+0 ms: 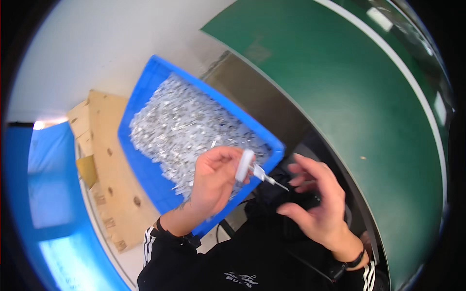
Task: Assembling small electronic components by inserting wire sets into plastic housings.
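My left hand point(213, 180) is closed around a small clear plastic syringe-like part point(252, 170) with a thin metal tip pointing right. It hovers over the near corner of a blue plastic bin point(145, 92) heaped with several similar clear parts point(184, 123). My right hand point(315, 199) is just right of the tip, fingers spread and curled, holding nothing and not touching the part. Both wrists wear dark bands, and black sleeves with white stripes show below.
A green conveyor belt point(349, 82) with a white edge stripe curves across the right side. Flattened brown cardboard point(109, 179) lies left of the bin. A blue surface point(53, 194) fills the lower left.
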Tool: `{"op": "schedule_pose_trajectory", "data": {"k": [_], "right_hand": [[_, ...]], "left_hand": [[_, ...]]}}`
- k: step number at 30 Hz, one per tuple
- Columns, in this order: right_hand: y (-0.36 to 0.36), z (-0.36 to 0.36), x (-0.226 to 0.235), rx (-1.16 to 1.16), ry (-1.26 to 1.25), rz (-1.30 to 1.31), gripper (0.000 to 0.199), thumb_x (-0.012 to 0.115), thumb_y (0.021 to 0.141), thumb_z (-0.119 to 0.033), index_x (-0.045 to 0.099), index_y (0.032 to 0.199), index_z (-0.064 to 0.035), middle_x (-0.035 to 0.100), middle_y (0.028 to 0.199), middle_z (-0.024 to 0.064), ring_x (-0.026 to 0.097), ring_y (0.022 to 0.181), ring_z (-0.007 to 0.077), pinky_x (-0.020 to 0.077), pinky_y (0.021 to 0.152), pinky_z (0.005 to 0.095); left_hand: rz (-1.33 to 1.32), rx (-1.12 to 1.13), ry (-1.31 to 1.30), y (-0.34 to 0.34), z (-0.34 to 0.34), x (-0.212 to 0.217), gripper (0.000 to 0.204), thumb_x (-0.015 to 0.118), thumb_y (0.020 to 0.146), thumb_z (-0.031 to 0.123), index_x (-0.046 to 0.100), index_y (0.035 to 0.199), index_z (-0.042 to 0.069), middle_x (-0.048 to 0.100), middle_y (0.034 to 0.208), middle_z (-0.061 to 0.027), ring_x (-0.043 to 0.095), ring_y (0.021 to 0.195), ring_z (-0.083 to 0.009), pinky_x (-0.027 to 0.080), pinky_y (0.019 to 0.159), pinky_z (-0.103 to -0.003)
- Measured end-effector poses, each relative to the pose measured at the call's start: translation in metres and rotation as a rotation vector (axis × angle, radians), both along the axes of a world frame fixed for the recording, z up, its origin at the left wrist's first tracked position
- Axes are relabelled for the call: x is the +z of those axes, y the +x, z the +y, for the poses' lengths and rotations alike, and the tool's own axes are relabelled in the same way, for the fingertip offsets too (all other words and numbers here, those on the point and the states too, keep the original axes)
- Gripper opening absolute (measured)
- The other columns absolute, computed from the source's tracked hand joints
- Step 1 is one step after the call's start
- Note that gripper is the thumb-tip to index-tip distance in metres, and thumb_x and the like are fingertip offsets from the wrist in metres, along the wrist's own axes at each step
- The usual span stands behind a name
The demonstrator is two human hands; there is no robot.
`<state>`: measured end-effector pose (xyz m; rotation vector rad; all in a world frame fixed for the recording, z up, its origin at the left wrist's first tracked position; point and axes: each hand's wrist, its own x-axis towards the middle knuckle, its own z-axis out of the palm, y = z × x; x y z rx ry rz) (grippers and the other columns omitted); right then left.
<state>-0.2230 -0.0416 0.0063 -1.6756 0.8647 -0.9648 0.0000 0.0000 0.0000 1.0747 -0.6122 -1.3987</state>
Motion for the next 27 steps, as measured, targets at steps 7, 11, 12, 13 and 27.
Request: {"op": "schedule_pose_trajectory", "data": {"k": [7, 11, 12, 13, 27], "right_hand": [[-0.026, 0.020, 0.018, -0.253, -0.309, -0.021, 0.029, 0.073, 0.064, 0.007, 0.067, 0.091, -0.0006, 0.062, 0.077, 0.0084, 0.058, 0.059, 0.0176, 0.0468, 0.051, 0.0267], [-0.042, 0.012, 0.016, -0.328, -0.346, -0.012, 0.029, 0.067, 0.062, 0.013, 0.067, 0.088, 0.0007, 0.062, 0.074, 0.0089, 0.058, 0.058, 0.0177, 0.0460, 0.049, 0.0259], [-0.044, 0.012, 0.012, -0.337, -0.334, -0.012, 0.029, 0.067, 0.062, 0.013, 0.067, 0.088, 0.0007, 0.062, 0.074, 0.0089, 0.058, 0.058, 0.0177, 0.0460, 0.049, 0.0259], [-0.047, 0.013, 0.010, -0.356, -0.370, 0.006, 0.030, 0.068, 0.061, 0.013, 0.067, 0.088, 0.0012, 0.061, 0.074, 0.0091, 0.058, 0.058, 0.0176, 0.0458, 0.049, 0.0257], [-0.064, 0.007, 0.007, -0.337, -0.624, 0.095, 0.032, 0.068, 0.055, 0.009, 0.067, 0.086, 0.0057, 0.060, 0.072, 0.0101, 0.058, 0.054, 0.0174, 0.0456, 0.044, 0.0240]], "left_hand": [[0.075, -0.252, -0.174, -0.066, -0.007, 0.024, 0.013, 0.056, 0.086, -0.007, 0.060, 0.099, -0.008, 0.064, 0.104, -0.0197, 0.063, 0.092, -0.0199, 0.052, 0.078, -0.032], [0.244, -0.360, -0.118, -0.083, -0.021, 0.018, 0.016, 0.056, 0.088, -0.005, 0.059, 0.103, -0.007, 0.063, 0.106, -0.0200, 0.063, 0.093, -0.0205, 0.053, 0.080, -0.031], [0.292, -0.373, -0.091, -0.086, -0.023, 0.015, 0.019, 0.056, 0.088, -0.004, 0.058, 0.106, -0.007, 0.063, 0.107, -0.0200, 0.063, 0.094, -0.0206, 0.053, 0.081, -0.031], [0.290, -0.378, -0.079, -0.091, -0.023, 0.015, 0.019, 0.056, 0.088, -0.004, 0.058, 0.106, -0.007, 0.063, 0.107, -0.0200, 0.063, 0.094, -0.0206, 0.053, 0.081, -0.031], [0.446, -0.496, 0.053, -0.101, -0.032, 0.005, 0.029, 0.064, 0.080, -0.009, 0.056, 0.107, -0.004, 0.064, 0.103, -0.0142, 0.063, 0.096, -0.0188, 0.053, 0.084, -0.031]]}}
